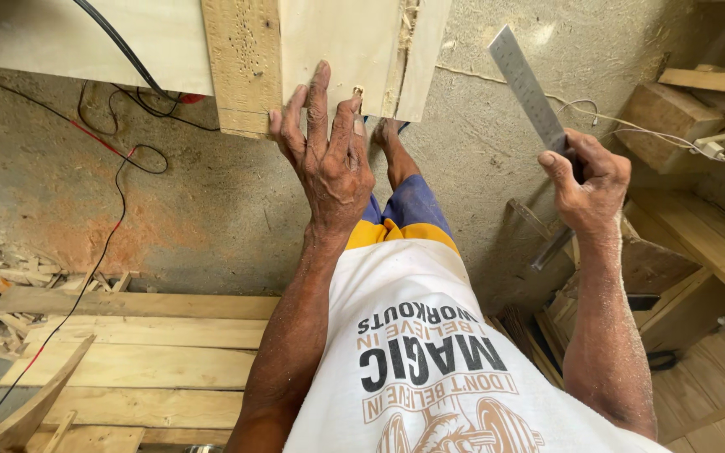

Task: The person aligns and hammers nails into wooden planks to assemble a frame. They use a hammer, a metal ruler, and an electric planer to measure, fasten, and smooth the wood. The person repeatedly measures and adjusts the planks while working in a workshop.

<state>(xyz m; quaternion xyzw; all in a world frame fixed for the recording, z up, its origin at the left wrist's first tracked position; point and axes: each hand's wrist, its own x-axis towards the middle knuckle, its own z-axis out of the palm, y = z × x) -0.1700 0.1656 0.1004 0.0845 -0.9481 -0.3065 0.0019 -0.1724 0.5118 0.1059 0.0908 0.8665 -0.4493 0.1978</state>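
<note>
Left hand spread flat, fingers unclenched, pressing on a pale wooden board cut off by the top edge; fingertips just short of a rough, pitted batten beside them. Right hand clenched around a metal ruler, blade slanting up beyond the thumb, lower end hidden behind the palm. Below the knuckles, stacked timber, partly hidden by the forearm.

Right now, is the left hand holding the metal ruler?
No, the left hand lies flat on the wooden panel, while the right hand grips the metal ruler.
</note>
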